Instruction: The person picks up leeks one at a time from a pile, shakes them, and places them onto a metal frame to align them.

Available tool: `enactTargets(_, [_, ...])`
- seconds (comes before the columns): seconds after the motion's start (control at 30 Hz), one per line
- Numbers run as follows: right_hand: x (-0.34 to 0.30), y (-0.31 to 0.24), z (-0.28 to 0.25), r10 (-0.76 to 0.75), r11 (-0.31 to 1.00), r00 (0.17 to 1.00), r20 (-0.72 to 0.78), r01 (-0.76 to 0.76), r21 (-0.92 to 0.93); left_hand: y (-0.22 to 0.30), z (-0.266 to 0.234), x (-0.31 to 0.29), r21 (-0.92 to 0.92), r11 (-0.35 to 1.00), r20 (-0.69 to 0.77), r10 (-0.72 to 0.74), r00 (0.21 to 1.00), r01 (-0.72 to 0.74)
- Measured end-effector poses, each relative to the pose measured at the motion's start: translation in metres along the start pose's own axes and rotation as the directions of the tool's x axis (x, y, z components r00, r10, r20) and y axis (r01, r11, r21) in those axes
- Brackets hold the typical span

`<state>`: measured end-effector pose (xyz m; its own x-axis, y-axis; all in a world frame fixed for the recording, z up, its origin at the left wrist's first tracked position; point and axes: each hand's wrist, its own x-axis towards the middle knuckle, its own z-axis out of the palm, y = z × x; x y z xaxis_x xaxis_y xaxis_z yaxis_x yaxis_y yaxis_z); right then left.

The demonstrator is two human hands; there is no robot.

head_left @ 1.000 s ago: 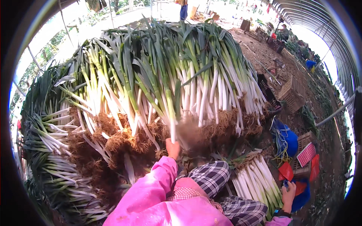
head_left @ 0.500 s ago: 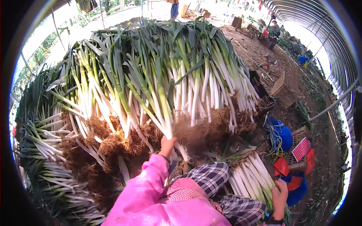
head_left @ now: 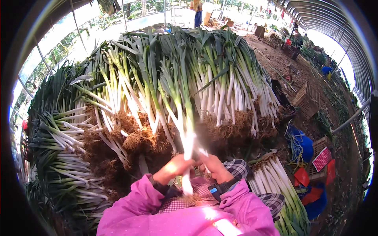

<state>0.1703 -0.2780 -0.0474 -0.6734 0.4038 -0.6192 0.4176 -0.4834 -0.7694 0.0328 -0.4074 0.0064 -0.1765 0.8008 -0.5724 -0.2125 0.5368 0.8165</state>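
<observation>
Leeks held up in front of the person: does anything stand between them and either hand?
Nothing visible does. The left hand is closed directly on the white stems of the leeks. The right hand is close beside them; blur hides its exact contact.

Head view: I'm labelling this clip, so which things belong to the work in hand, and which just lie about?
In the work:
left hand, gripping a leek
right hand, close beside it
pile of rooted leeks
probably, leeks laid at right

Apparently just lying about:
slatted crate
pink dotted item
red piece
blue item with cords
</observation>
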Motion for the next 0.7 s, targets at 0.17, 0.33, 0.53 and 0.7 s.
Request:
enactTargets(0.17, [0.013,0.018,0.011,0.009,0.952,0.988,0.152,-0.055,0.302,-0.001,0.016,-0.018,0.382,0.895,0.197,0.164,0.967,-0.230])
enactTargets(0.33, [0.010,0.015,0.007,-0.059,0.916,0.962,0.265,-0.053,0.398,0.005,-0.003,-0.018,0.208,0.957,-0.077,0.222,0.972,-0.203])
enactTargets(0.53, [0.020,0.032,0.018,-0.161,0.836,0.950,0.268,-0.013,0.548,0.011,-0.006,0.031,0.489,0.831,-0.338,0.460,0.821,-0.265])
enactTargets(0.7, [-0.020,0.003,0.024,-0.279,0.932,0.920,0.275,0.190,0.308,0.001,0.014,0.026,0.511,0.842,-0.496,0.455,0.740,-0.175])
